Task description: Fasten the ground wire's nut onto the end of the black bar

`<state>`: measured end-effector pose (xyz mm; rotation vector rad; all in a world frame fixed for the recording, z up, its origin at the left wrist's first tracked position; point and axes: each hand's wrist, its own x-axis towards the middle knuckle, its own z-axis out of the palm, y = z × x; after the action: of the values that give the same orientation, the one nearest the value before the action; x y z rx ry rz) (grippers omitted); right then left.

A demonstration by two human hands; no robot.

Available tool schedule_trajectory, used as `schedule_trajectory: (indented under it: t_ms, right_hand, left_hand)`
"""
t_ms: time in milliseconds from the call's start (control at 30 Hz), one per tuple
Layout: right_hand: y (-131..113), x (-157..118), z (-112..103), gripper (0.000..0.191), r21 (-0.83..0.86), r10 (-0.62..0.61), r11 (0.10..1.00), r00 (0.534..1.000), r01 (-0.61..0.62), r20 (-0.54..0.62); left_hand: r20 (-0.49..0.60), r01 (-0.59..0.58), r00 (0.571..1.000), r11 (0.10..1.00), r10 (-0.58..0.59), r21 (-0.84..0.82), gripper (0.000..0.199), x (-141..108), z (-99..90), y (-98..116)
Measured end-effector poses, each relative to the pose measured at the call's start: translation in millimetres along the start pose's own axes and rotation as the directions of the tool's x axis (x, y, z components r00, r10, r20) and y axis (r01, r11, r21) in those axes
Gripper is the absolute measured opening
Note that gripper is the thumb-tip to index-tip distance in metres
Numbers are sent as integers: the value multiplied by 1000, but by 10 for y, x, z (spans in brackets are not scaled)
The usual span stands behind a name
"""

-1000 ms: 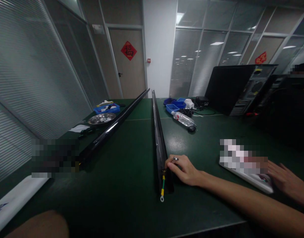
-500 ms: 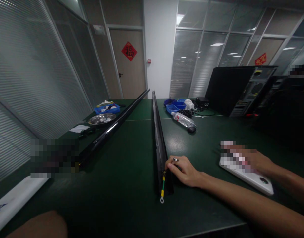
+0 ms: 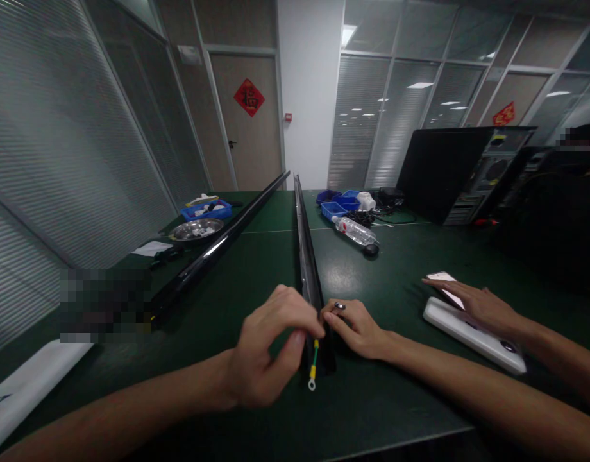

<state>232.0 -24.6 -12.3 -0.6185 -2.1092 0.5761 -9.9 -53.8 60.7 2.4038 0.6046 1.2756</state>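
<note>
A long black channel-shaped rail (image 3: 304, 256) runs away from me down the middle of the table. My right hand (image 3: 355, 327), with a ring on one finger, pinches its near right edge. A short green wire with yellow sleeves (image 3: 316, 353) hangs at this end, a ring terminal (image 3: 312, 385) at its tip. My left hand (image 3: 270, 346) curls over the wire's upper end. Its index fingertip overlaps that end and the thumb tip sits close by; whatever lies between them is hidden. Another long black rail (image 3: 199, 266) slants away on the left.
At right, another person's hand (image 3: 492, 311) rests by a phone (image 3: 444, 282) and a white device (image 3: 472, 337). A clear bottle (image 3: 355, 231), blue bins (image 3: 333, 210) and a computer tower (image 3: 449, 173) stand beyond. On the left are a metal dish (image 3: 197, 230) and white casing (image 3: 40, 388).
My left hand has come in from the lower left to the wire's upper end. My right hand stays at the rail's edge. The other person's hand stays by the white device.
</note>
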Motion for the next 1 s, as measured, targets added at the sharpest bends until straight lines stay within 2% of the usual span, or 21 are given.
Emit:
schedule_trajectory:
  t_ms: [67, 167, 233, 300, 467, 700, 1000]
  right_hand:
    - [1, 4, 3, 31, -6, -1, 1000, 1000, 1, -3]
    - [-10, 18, 3, 31, -6, 6, 1000, 1000, -6, -6]
    - [-21, 25, 0, 30, 0, 3, 1000, 1000, -3, -10]
    - [-30, 26, -5, 29, 0, -5, 1000, 1000, 5, -13]
    - [-41, 25, -8, 27, 2, -20, 1000, 1000, 20, -4]
    - [-28, 28, -9, 29, 44, 32, 998, 999, -34, 34]
    - [-46, 38, -22, 28, 60, -8, 998, 1000, 7, 15]
  left_hand:
    - [140, 52, 989, 998, -55, 21, 14, 23, 87, -185]
    - [313, 169, 930, 981, -192, 98, 14, -1, 201, -465]
    - [401, 184, 891, 977, -211, 104, 12, -32, 250, -576]
    - [448, 183, 870, 979, -206, 93, 10, -48, 279, -614]
    - [463, 209, 857, 974, -226, 88, 13, -17, 312, -587]
    - [471, 208, 854, 975, -222, 83, 18, -14, 316, -613]
    - [460, 207, 860, 975, -220, 80, 16, -37, 309, -616]
